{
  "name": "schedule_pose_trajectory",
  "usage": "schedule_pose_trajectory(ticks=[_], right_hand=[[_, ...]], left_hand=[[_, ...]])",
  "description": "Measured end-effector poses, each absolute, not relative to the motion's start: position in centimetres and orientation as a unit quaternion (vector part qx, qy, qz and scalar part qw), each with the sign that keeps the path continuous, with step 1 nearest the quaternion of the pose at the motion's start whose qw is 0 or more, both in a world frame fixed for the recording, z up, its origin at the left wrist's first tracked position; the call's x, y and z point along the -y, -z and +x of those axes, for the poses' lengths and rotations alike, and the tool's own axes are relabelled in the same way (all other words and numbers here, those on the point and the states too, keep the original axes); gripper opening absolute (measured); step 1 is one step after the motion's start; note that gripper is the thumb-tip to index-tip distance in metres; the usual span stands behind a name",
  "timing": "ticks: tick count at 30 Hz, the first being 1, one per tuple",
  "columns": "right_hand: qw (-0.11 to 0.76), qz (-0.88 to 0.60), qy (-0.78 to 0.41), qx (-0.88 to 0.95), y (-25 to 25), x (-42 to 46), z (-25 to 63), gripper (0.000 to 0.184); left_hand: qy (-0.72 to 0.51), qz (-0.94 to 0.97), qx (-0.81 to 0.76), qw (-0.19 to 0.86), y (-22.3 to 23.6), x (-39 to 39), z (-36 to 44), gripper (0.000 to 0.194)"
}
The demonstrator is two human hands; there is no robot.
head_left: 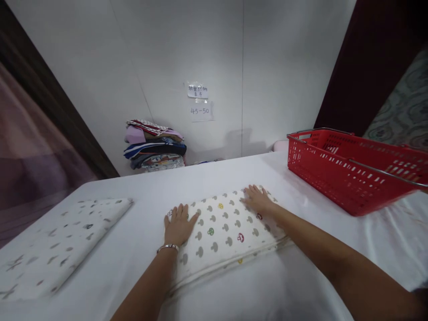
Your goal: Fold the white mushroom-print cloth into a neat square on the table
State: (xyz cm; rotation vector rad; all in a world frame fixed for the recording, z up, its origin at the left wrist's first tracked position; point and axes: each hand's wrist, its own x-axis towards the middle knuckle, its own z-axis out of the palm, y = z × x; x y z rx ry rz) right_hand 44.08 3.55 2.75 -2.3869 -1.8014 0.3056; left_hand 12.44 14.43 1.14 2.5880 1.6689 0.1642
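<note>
A folded white cloth with a mushroom print (220,236) lies flat on the white-covered table (143,249) in front of me. Its mushrooms are mostly grey-beige, with a few in yellow, green and red. My left hand (179,226), with a bracelet at the wrist, rests palm down on the cloth's left side, fingers spread. Toward the far right corner, my right hand (258,200) also lies flat on the fabric with its fingers apart. Layers of the fold show along the near edge. Neither hand grips anything.
Left on the table lies another folded white cloth with small dark motifs (67,243). A red plastic basket (334,178) with metal handles stands at the right. Behind the table is a stack of folded fabrics (155,147). Paper labels (201,111) hang on the wall.
</note>
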Motion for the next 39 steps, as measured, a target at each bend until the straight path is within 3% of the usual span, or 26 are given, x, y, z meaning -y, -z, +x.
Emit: schedule_pose_trajectory(ticks=[8, 19, 23, 28, 34, 39], right_hand=[[0.086, -0.696, -0.102, 0.705, -2.2, -6.3, 37.5, 0.072], [0.080, -0.698, -0.093, 0.706, -1.7, -6.2, 37.8, 0.068], [0.074, -0.703, -0.116, 0.697, -2.4, -6.2, 37.5, 0.066], [0.071, -0.730, -0.105, 0.671, -3.1, -2.0, 39.5, 0.069], [0.049, -0.812, -0.060, 0.579, -2.1, 6.8, 45.3, 0.068], [0.061, -0.822, -0.058, 0.564, -0.7, 8.9, 46.9, 0.064]], left_hand=[[-0.062, 0.840, -0.538, 0.024, -1.2, -14.2, 12.4, 0.074], [-0.021, 0.837, -0.545, 0.055, -2.8, -14.5, 13.0, 0.076], [-0.013, 0.887, -0.462, 0.011, -3.6, -10.9, 14.1, 0.070], [-0.017, 0.926, -0.376, 0.017, -1.4, -6.2, 14.0, 0.069], [-0.052, 0.929, -0.365, 0.003, -0.3, -6.2, 13.7, 0.068], [-0.051, 0.925, -0.376, 0.003, -0.8, -6.0, 13.9, 0.068]])
